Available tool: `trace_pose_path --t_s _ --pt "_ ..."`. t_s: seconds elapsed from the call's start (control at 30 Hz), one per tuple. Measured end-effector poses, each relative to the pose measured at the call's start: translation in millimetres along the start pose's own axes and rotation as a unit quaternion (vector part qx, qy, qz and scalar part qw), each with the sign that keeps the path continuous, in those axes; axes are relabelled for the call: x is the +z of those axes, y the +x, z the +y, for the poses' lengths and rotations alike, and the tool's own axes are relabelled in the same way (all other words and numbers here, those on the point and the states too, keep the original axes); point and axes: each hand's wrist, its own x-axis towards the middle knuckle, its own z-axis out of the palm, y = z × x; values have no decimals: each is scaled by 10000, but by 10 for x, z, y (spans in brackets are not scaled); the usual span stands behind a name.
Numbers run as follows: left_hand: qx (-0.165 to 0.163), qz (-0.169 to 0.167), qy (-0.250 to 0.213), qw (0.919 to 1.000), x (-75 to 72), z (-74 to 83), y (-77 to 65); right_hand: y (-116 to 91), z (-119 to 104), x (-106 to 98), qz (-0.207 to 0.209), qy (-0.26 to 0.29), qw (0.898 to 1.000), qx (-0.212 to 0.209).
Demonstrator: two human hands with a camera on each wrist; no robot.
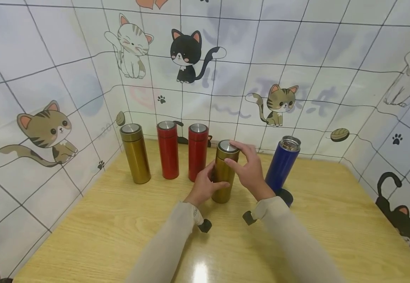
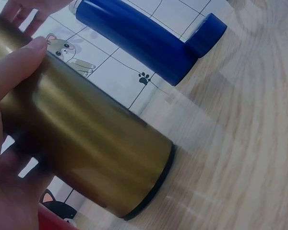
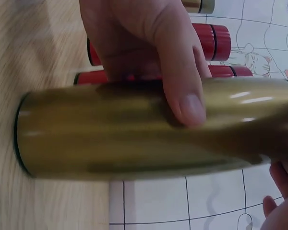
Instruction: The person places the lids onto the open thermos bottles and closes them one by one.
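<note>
A gold thermos flask [image 1: 223,173] with a silver-topped lid [image 1: 227,147] stands upright on the table. My left hand [image 1: 203,186] grips its body from the left, the thumb across the front. Around the lid curl the thumb and fingers of my right hand [image 1: 253,171]. In the left wrist view the flask [image 2: 105,139] has its dark base on the tabletop. The right wrist view shows my left thumb [image 3: 185,91] laid over the gold body. Lidless, a blue thermos flask [image 1: 280,165] stands to the right, its metal mouth showing; its blue cap [image 1: 285,196] lies by the base.
Left of the hands stand two red flasks [image 1: 168,157] [image 1: 198,151] and another gold flask [image 1: 136,159], all lidded. Cat-patterned sheets [image 1: 233,78] wall in the back and sides of the wooden table [image 1: 120,228].
</note>
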Motion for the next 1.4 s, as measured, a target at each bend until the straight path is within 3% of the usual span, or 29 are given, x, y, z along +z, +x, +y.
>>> trace_pose_path --t_s 0.2,0.33,0.5,0.83,1.07,1.4 --pt "54 239 182 9995 62 27 -10 -31 -31 75 572 -297 9979 -114" --pt "48 407 324 9986 78 35 -22 -23 -27 120 739 -490 9957 -274" --pt "28 397 268 9988 57 -11 41 19 4 161 798 -595 9949 -164" --pt "-279 495 337 9978 47 -64 189 147 119 193 575 -496 9971 58" --pt "-137 572 417 9974 75 -93 262 205 164 183 456 -361 9983 62" --pt "8 685 535 9962 57 -136 323 238 168 227 193 -274 9985 424"
